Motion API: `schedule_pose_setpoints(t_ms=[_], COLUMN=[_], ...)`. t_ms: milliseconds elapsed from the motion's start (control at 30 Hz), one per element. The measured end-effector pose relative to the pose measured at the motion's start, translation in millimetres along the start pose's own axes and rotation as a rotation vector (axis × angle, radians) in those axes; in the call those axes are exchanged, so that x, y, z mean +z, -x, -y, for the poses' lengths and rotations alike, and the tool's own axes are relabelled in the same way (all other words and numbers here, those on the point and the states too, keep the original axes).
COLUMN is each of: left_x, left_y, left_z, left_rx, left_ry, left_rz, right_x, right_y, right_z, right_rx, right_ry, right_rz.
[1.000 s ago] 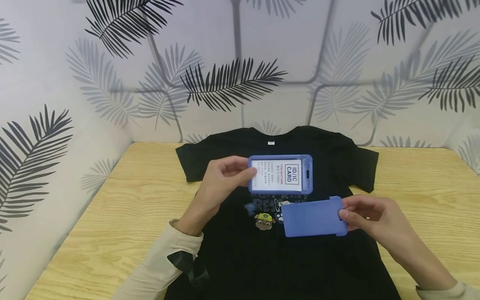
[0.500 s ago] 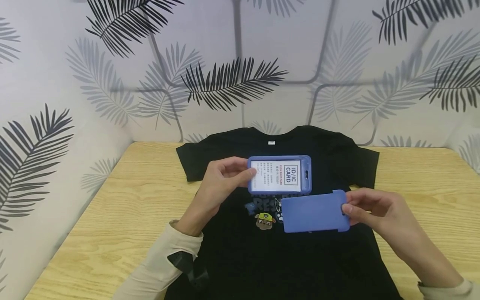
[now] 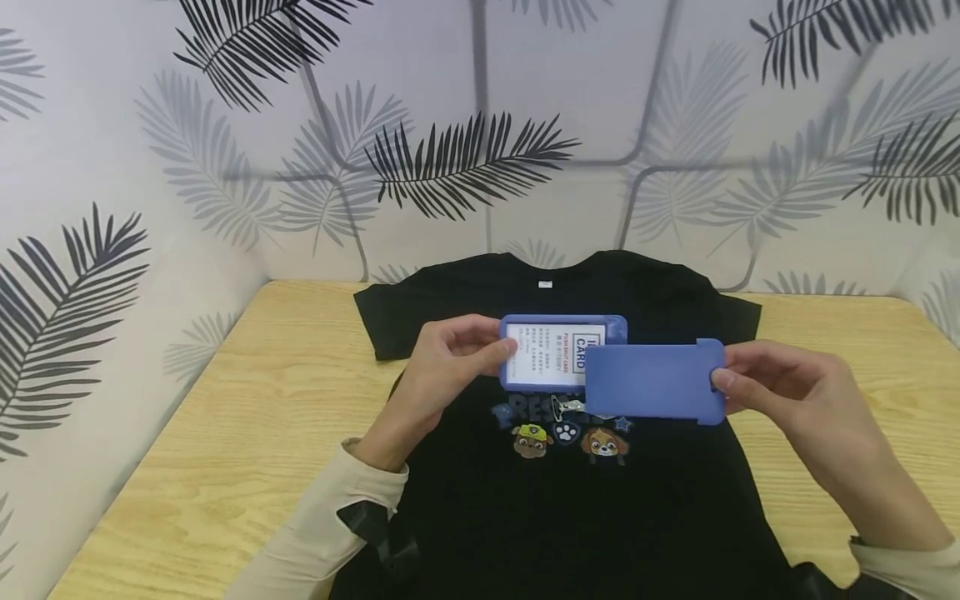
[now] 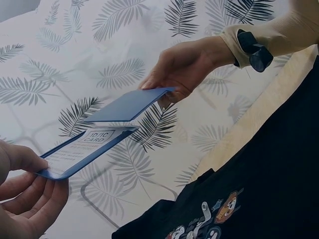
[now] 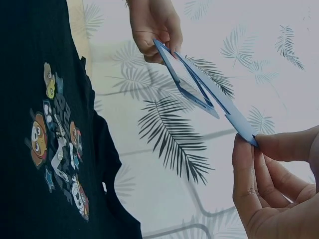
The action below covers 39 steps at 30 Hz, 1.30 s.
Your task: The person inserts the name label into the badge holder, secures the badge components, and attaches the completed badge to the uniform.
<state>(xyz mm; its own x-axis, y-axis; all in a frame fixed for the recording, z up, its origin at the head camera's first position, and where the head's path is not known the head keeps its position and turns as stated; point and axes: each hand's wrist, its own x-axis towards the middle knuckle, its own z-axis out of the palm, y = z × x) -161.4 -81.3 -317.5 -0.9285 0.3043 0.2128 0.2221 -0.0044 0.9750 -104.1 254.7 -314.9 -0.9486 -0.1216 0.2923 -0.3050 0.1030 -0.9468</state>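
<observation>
My left hand [image 3: 448, 371] pinches the left end of a blue ID card holder frame [image 3: 555, 319], thumb on top. A white paper insert [image 3: 538, 357] printed "ID/IC CARD" lies inside it. My right hand [image 3: 798, 396] pinches the wider, flanged end of a flat blue cover [image 3: 651, 382] between thumb and fingers. In the head view the cover overlaps the frame's lower right part and hides some of the print. The left wrist view shows the cover [image 4: 127, 107] tilted above the frame [image 4: 94, 154], with a gap between them at the near side.
Beneath both hands a black T-shirt [image 3: 585, 525] with cartoon dog prints is spread on the wooden table [image 3: 247, 425]. On its chest lies a small metal clip [image 3: 570, 406]. A leaf-patterned curtain [image 3: 525, 200] hangs behind the table.
My right hand has raised the cover and shifted it slightly right, so it now overlaps the frame's corner. The frame in my left hand has hardly moved.
</observation>
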Motion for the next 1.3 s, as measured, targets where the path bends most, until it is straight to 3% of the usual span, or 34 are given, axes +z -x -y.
schedule_pose_setpoints(t_ms=[333,633,1300], left_x=[0.8,2.4,-1.9], left_y=[-0.1,1.7,1.8], left_z=[2.3,-0.9,-2.0], left_rx=[-0.004,0.005,0.018], left_ry=[-0.003,-0.006,-0.012], left_rz=[0.016,0.021,0.044], right_x=[-1.7,-5.1,-8.8], right_y=[-5.6,-4.6,-5.9], right_z=[-1.4,-0.9,2.4], right_rx=[0.014,0.011,-0.008], right_ry=[-0.037,-0.002,-0.073], right_rz=[-0.029,-0.064,-0.061])
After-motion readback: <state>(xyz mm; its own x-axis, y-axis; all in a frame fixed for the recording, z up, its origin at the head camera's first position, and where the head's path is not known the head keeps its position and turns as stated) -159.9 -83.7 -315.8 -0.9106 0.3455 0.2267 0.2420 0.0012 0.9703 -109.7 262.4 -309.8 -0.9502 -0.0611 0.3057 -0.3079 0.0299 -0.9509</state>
